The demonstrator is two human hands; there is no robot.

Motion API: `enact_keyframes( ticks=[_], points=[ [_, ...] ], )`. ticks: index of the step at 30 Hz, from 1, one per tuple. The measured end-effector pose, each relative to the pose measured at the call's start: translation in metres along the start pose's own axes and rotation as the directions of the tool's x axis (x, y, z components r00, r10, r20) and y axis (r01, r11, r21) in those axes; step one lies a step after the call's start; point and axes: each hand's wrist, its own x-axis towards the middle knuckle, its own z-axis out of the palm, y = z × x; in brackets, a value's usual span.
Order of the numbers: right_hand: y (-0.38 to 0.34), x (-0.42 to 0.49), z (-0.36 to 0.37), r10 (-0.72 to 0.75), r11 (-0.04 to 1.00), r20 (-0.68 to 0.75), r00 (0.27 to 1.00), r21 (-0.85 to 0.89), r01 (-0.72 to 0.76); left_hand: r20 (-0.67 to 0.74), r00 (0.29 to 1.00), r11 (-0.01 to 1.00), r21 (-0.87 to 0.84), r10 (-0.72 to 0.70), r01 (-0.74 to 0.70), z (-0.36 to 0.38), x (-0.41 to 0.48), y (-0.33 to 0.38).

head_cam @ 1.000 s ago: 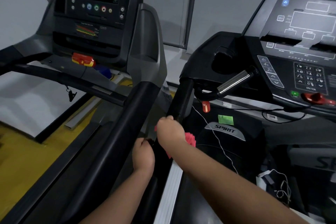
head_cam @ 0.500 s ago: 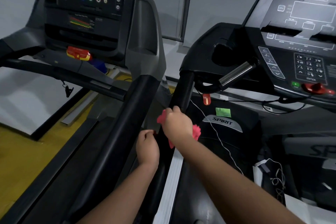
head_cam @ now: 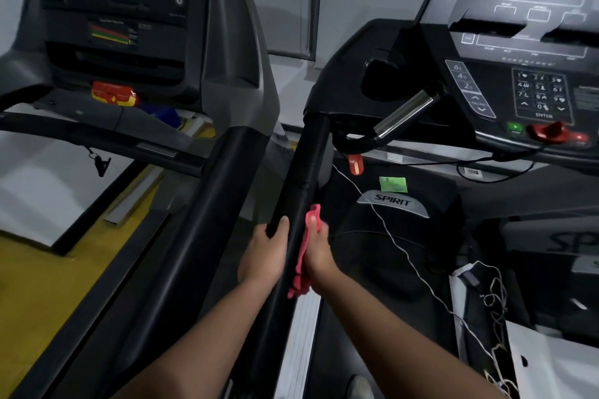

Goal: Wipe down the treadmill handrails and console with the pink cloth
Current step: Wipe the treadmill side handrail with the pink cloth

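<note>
My cloth is plain pink-red vs the matte blk handrail. Console: blk w/ white line markings, green button, red key. Sticker green; badge silver-grey w/ blk lettering. Cord white. Side rail ribbed silver. Floor yellow. Neighbour machine's tag red & yellow.

"SPIRIT" stands on the grey curved badge of the black motor cover, while the dark console has a black keypad showing digits 0–9 above "ENTER" and a grey side strip showing 6, 4, 2.
</note>
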Motion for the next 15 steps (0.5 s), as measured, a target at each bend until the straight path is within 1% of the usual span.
enact_keyframes(
  ticks=[2, 4, 5, 7, 9, 11, 13, 15],
  points=[
    [0.021, 0.002, -0.002, 0.128, 0.992, 0.043, 0.991, 0.007, -0.129, 0.03, 1.0, 0.998, 0.055, 0.009, -0.01, 0.001, -0.001, 0.001],
    [0.034, 0.005, -0.002, 0.197, 0.98, 0.06, 0.978, -0.026, -0.196, 0.044, 0.999, 0.998, 0.066, 0.017, -0.02, 0.002, 0.0, 0.0],
    [0.028, 0.003, -0.003, 0.204, 0.979, 0.07, 0.976, -0.028, -0.203, 0.043, 0.999, 0.997, 0.07, 0.018, -0.021, 0.003, 0.001, -0.001],
    [0.012, 0.006, -0.004, 0.164, 0.986, 0.064, 0.984, -0.038, -0.162, 0.032, 0.999, 0.998, 0.069, 0.014, -0.017, 0.003, 0.002, -0.001],
    [-0.002, 0.017, -0.006, 0.135, 0.99, 0.016, 0.991, -0.05, -0.134, 0.032, 0.999, 0.998, 0.053, 0.017, -0.019, 0.003, 0.001, 0.0],
    [-0.01, 0.029, -0.001, 0.113, 0.994, 0.014, 0.994, -0.006, -0.113, 0.025, 0.999, 0.999, 0.042, 0.019, -0.02, 0.003, 0.0, 0.0],
    [-0.014, 0.036, 0.006, 0.155, 0.987, -0.004, 0.988, 0.053, -0.154, 0.007, 1.0, 0.999, 0.039, 0.016, -0.017, 0.003, 0.001, 0.0],
    [-0.02, 0.038, 0.005, 0.186, 0.967, 0.005, 0.982, 0.174, -0.184, 0.0, 1.0, 0.999, 0.043, 0.012, -0.012, 0.005, 0.002, 0.0]
  ],
)
